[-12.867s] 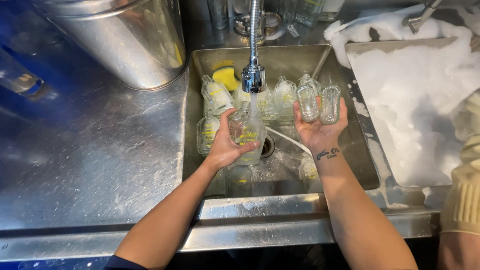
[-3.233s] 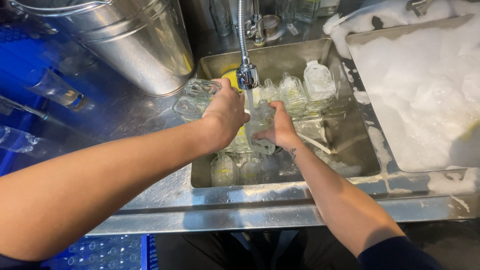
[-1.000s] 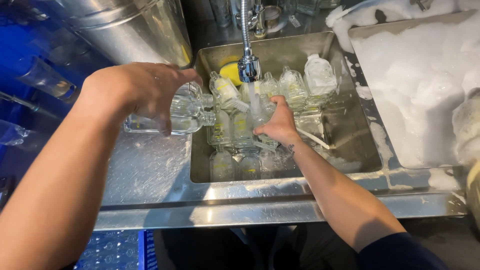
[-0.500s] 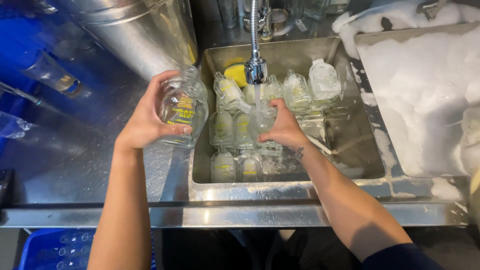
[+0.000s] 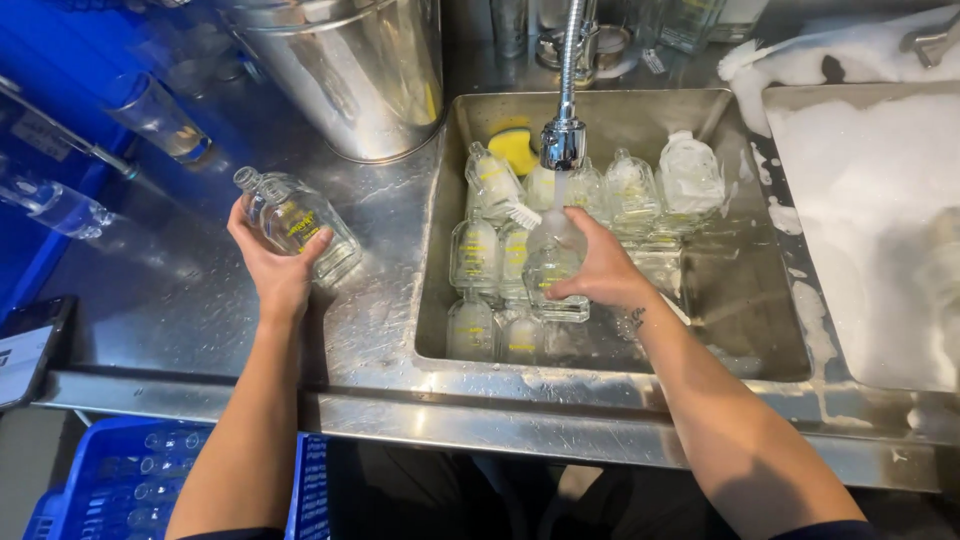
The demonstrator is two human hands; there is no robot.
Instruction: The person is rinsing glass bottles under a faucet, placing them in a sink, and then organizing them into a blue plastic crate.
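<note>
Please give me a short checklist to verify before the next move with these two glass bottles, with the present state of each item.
1. Left hand grips the clear bottle over the steel counter: ok.
2. Right hand grips the bottle under the faucet: ok.
3. Faucet running onto that bottle: ok.
4. Free room in the sink for another bottle: ok, right part is bare.
5. Left bottle rinsed clean inside: cannot tell.

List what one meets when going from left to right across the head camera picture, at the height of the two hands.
Phone at the counter edge → left hand holding a clear glass bottle → bottles standing in the sink → right hand holding a bottle under the tap → bare sink wall → foam-filled basin.
</note>
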